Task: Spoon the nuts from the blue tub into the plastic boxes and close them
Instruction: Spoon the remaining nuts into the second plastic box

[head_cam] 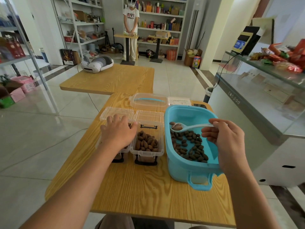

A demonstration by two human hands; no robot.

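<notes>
Right hand (226, 142) pinches the white spoon (189, 127) by its handle, bowl loaded with a couple of nuts (189, 146) and held over the blue tub (181, 167), which sits under and just left of that hand. Left hand (119, 132) lies spread on the left box (122, 150), fingers loosely curled over its far edge. Right box (146, 146), nuts inside, sits just right of it, lid open. A far person's shirt (131, 18) reads FILA.

Soft daylight, sharp (edges warped)
</notes>
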